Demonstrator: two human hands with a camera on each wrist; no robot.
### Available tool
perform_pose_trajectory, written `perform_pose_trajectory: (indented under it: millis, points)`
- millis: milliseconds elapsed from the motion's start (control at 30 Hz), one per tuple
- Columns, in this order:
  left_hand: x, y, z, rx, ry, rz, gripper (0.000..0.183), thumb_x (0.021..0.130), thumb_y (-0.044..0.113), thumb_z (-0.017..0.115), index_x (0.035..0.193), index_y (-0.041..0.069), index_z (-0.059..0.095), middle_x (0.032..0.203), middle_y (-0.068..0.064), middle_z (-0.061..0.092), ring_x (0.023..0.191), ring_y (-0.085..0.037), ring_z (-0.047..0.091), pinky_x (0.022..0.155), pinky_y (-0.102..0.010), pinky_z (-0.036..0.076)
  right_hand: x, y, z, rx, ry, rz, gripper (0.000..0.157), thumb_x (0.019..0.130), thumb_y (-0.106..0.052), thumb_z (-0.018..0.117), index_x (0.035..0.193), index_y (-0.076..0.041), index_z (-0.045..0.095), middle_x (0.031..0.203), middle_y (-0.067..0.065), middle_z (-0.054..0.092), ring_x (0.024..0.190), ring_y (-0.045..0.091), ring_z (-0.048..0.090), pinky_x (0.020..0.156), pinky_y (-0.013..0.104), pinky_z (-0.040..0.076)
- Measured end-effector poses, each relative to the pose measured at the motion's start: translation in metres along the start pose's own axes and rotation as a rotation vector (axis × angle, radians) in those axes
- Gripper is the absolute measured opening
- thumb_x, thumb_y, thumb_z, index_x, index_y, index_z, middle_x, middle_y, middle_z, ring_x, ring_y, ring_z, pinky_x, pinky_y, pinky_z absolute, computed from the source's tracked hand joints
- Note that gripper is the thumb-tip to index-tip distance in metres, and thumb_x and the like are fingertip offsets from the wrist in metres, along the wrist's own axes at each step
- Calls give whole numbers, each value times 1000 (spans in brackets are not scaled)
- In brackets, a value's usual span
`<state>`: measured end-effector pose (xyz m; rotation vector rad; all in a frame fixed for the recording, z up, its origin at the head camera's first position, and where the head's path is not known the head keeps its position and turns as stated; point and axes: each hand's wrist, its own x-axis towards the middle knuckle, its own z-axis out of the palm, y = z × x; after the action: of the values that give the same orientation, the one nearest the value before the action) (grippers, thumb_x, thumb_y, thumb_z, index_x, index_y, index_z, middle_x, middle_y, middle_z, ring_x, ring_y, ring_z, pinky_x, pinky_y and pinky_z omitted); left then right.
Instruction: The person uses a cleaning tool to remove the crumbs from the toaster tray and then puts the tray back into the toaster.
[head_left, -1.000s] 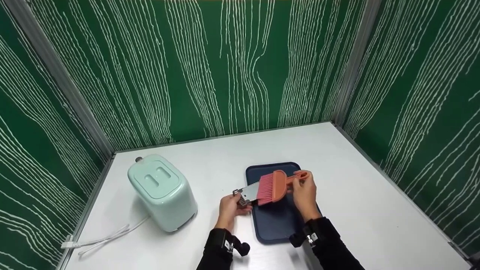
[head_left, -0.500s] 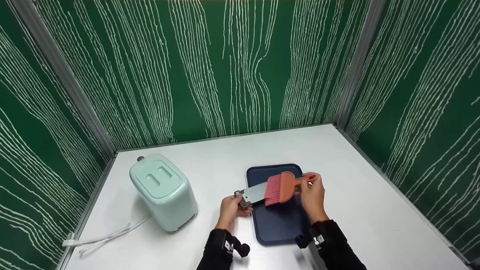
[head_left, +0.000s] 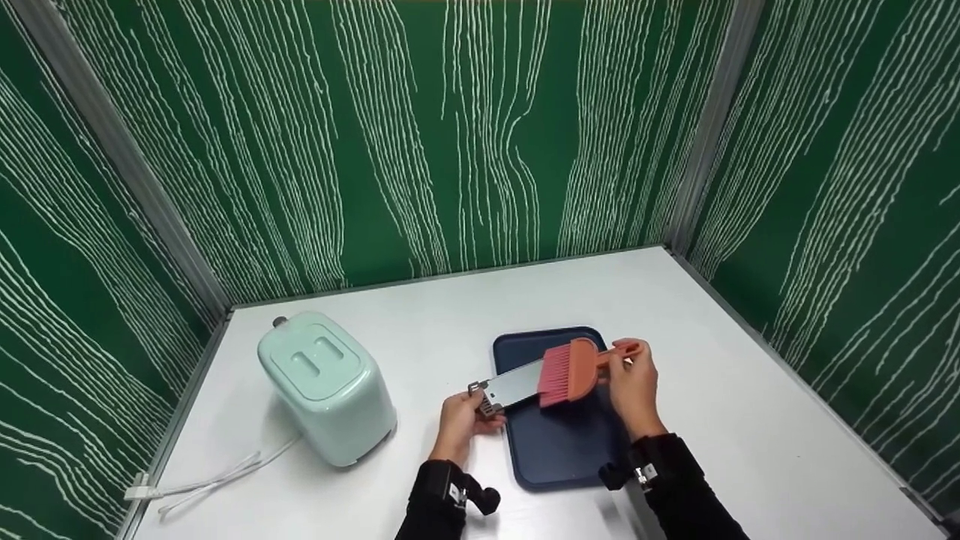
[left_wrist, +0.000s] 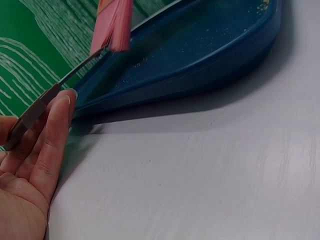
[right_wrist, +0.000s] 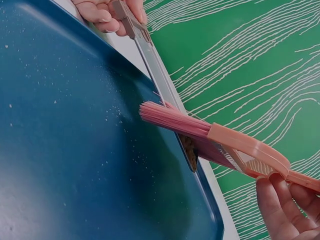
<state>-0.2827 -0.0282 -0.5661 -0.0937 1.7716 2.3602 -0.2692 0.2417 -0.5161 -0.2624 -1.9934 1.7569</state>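
My left hand [head_left: 461, 427] grips the grey slotted end of a flat metal crumb tray [head_left: 517, 384]. The metal slants above the left side of a dark blue tray [head_left: 562, 461]. An orange brush [head_left: 582, 369] with pink bristles is pinched by its handle in my right hand [head_left: 634, 386]. Its bristles touch the right part of the crumb tray and hide that end in the head view. Brown crumbs [right_wrist: 187, 147] show beside the bristles in the right wrist view. Fine pale specks and a small crumb patch [left_wrist: 262, 6] lie on the blue tray.
A mint-green toaster [head_left: 330, 390] stands on the left of the white table [head_left: 427, 337]. Its white cord and plug [head_left: 139, 491] lie near the left edge. Green panels with white lines [head_left: 495, 135] enclose the back and sides.
The brush and my right hand have moved right along the crumb tray, uncovering more of its metal surface. My left hand and the crumb tray stay nearly in place.
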Motion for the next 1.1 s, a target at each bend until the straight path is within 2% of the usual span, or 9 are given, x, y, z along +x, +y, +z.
perform_pose_trajectory:
  millis: [233,600,900,1100]
  points:
    - [0,-1,2,19,6,9,24,113,9,49,103,-11,61,79,-12,73,64,-17,74,61,-28,65,0,0,-6,-14,14,-21,18,108,1,46,126,5,49,104,25,70,66,2,67,60,27,64]
    - [-1,-1,1,39,19,16,25,112,10,52,101,-10,61,79,-13,73,64,-18,74,62,-30,66,0,-2,-12,-38,18,-15,19,108,1,45,126,5,48,102,26,70,66,3,67,56,21,60]
    - [1,-3,0,41,29,11,24,112,10,53,103,-10,62,79,-13,73,64,-17,74,61,-29,65,5,2,-17,-40,26,-3,20,107,1,44,126,6,48,101,22,69,67,2,67,58,26,63]
    - [1,-4,0,46,28,19,24,112,10,53,103,-10,62,78,-11,73,63,-17,75,61,-29,65,6,2,-19,-57,41,-3,20,107,2,45,126,6,48,101,24,68,67,1,66,57,26,63]
